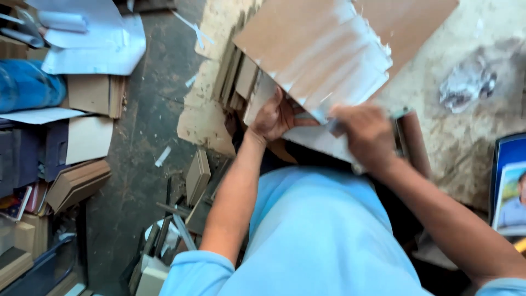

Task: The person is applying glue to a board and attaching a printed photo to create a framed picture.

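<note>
Cardboard – 1 sheet (318, 49) gripped by 2 hands: left hand (276, 116), right hand (366, 134).

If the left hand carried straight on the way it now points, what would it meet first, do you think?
The left hand points up the picture and already touches the white-smeared brown board; it would likely press further into that board, though depth is unclear.

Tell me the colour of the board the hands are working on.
Brown board, streaked with white paste; the head view, the only one, shows it.
</note>
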